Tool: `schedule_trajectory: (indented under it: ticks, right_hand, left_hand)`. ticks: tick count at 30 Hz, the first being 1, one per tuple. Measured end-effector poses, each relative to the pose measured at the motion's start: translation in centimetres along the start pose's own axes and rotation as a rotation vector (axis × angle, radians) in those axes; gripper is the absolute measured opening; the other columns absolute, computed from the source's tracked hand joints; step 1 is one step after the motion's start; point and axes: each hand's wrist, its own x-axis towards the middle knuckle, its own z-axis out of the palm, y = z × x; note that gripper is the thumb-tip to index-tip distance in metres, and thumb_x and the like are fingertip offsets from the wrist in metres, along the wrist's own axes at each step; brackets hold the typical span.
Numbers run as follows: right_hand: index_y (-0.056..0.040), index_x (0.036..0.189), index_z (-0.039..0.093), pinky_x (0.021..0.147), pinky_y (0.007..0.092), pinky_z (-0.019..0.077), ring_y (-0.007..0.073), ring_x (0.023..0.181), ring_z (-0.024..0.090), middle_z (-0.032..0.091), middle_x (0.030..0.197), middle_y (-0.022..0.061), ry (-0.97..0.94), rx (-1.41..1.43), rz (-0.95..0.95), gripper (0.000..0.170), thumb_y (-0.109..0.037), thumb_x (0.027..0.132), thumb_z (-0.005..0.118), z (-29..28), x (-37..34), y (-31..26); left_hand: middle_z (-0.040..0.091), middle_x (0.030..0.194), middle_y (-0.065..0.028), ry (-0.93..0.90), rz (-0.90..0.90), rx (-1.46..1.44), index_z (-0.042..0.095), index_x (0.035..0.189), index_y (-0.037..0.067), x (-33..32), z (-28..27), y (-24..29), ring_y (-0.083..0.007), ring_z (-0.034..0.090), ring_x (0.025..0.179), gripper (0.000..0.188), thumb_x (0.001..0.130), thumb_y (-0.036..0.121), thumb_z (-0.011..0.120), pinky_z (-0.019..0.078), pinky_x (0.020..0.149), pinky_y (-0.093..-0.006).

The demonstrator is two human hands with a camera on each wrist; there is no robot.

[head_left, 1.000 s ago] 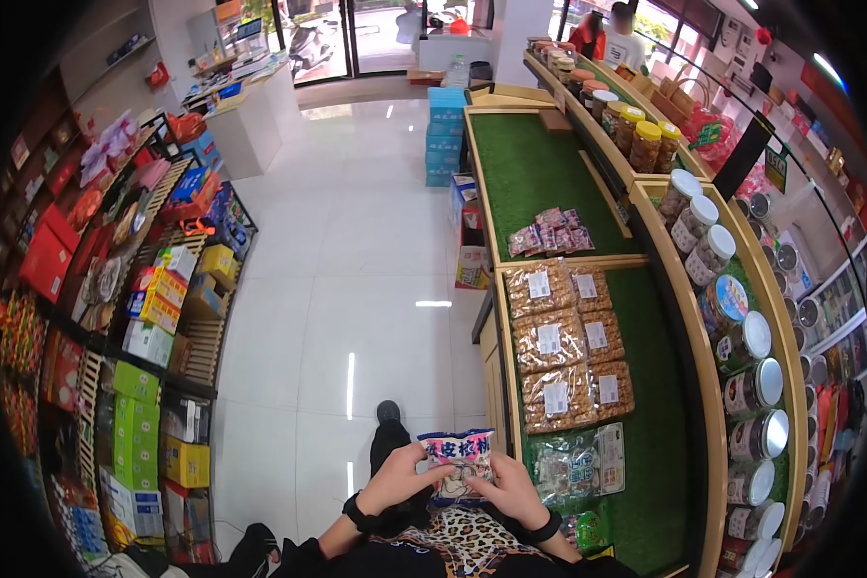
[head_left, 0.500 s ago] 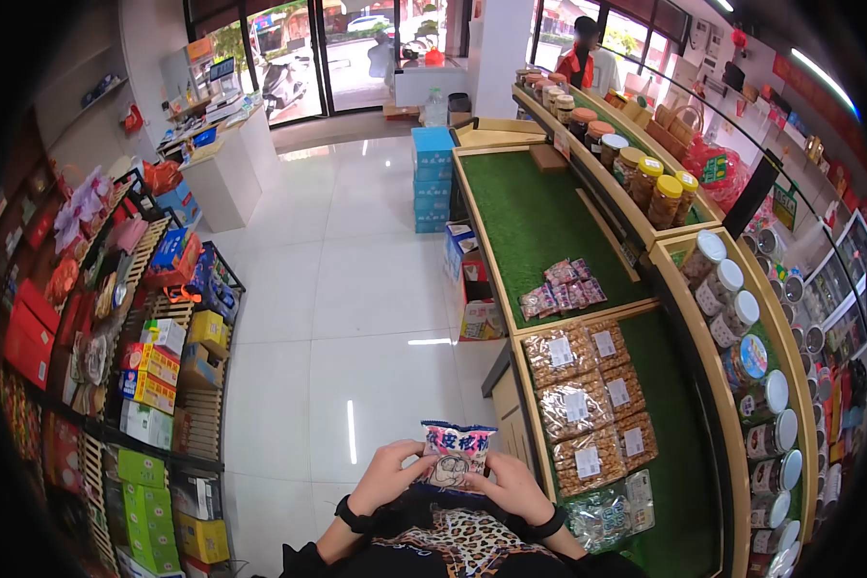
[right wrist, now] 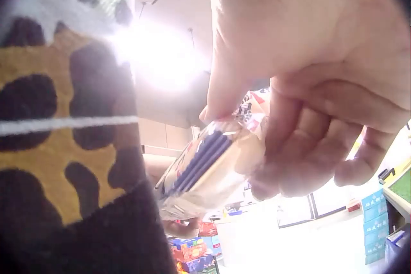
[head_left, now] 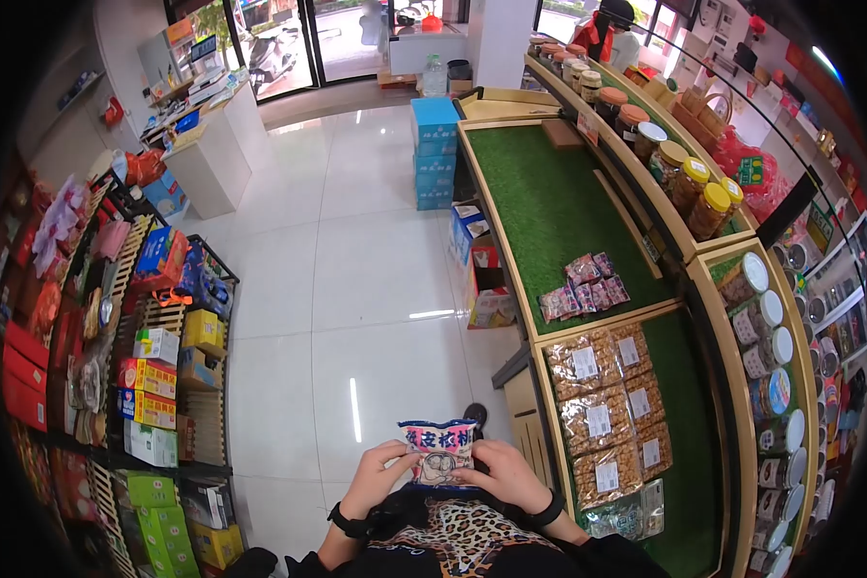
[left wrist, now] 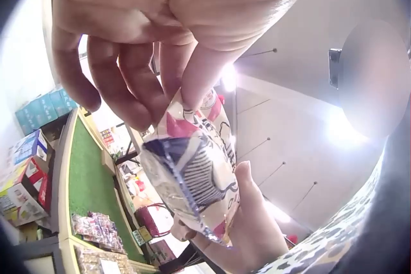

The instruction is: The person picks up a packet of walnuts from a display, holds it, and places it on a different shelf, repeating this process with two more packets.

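A small snack bag point(head_left: 440, 445) with dark blue edges, pink patches, Chinese lettering and a line-drawn face is held upright in front of the person's body. My left hand point(head_left: 376, 480) pinches its left side between thumb and fingers. On the opposite side, my right hand point(head_left: 511, 478) pinches the bag, its thumb across the printed front. The left wrist view shows the bag point(left wrist: 204, 168) tilted below the left thumb and index finger, its crimped edge toward the camera. In the right wrist view, the clear-sided bag point(right wrist: 215, 158) sits under the right thumb.
A green-lined display stand point(head_left: 539, 207) runs along the right, bearing small pink packets point(head_left: 588, 289) and large clear packs of brown snacks point(head_left: 597, 419). Jars point(head_left: 708, 207) line its raised ledge. Blue boxes point(head_left: 435, 154) are stacked ahead. Shelves with cartons point(head_left: 154, 380) stand at left.
Both hands keep hold of the snack bag, which sits slightly farther left in the head view. The view has shifted, and the display stand appears farther right.
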Motion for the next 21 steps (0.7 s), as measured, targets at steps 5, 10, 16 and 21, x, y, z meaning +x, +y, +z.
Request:
schedule_trajectory:
  ticks: [5,10,16,21]
  right_hand:
    - [-0.0005,0.086,0.057,0.068,0.0415,0.0430,0.0337,0.077,0.057,0.059,0.079,0.0136,0.138,0.117,0.000,0.031,-0.031,0.087,0.062,-2.4,4.3,2.5]
    - [-0.0012,0.087,0.056,0.069,0.0418,0.0432,0.0354,0.077,0.057,0.060,0.080,0.0149,0.107,0.076,0.020,0.028,-0.029,0.089,0.059,-8.2,9.2,6.0]
    - [-0.0014,0.090,0.054,0.066,0.0436,0.0423,0.0378,0.076,0.056,0.059,0.079,0.0180,0.214,-0.084,-0.075,0.024,-0.026,0.090,0.056,-14.7,13.4,10.4]
    - [0.0004,0.093,0.052,0.066,0.0456,0.0427,0.0388,0.077,0.057,0.059,0.080,0.0199,0.353,0.148,0.128,0.025,-0.023,0.089,0.058,-17.0,13.3,13.5]
  left_hand:
    - [0.058,0.076,-0.0057,0.055,-0.006,-0.023,0.066,0.086,-0.004,5.8,0.0,0.6,-0.0136,0.051,0.074,0.015,0.087,0.010,0.061,0.0406,0.069,-0.0271]
    - [0.063,0.083,-0.0063,0.044,0.008,0.004,0.065,0.091,-0.005,13.2,1.4,3.9,-0.0126,0.056,0.079,0.016,0.087,0.011,0.062,0.0444,0.074,-0.0257]
    - [0.066,0.087,-0.0070,0.060,0.107,0.013,0.062,0.103,-0.004,22.6,4.5,6.4,-0.0106,0.059,0.079,0.022,0.088,0.013,0.063,0.0472,0.074,-0.0259]
    - [0.066,0.087,-0.0076,-0.034,0.126,0.064,0.061,0.105,-0.004,27.5,8.2,8.4,-0.0110,0.060,0.079,0.024,0.088,0.013,0.063,0.0478,0.073,-0.0251]
